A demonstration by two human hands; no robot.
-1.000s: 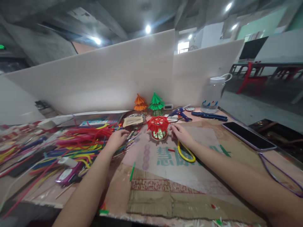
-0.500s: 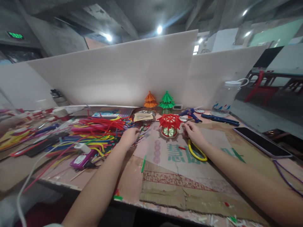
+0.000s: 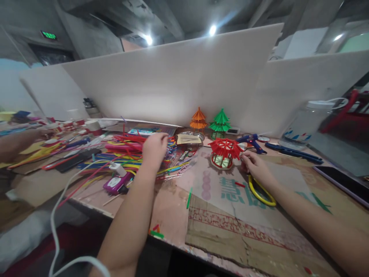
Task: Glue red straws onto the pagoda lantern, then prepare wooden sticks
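My left hand is raised over a pile of coloured craft strips, its fingers bent together; anything between them is hidden. My right hand rests by the right side of a small red-roofed pavilion model. Its fingertips are pinched close to the roof edge; I cannot make out what they hold or whether they touch it. Under that palm, a yellow loop handle sticks out over the cardboard. Behind the model stand an orange tiered tower and a green one.
A metal dish with a pale sheet on it sits behind the strips. To the right are a blue glue gun, dark-blue pliers-like tool, phone and clear bottle. A white cable crosses the left side; a person's blurred arm shows there.
My left hand has lifted and moved left, from beside the strips to above them. My right hand stays by the red model. The whole view has shifted, with things appearing further right.
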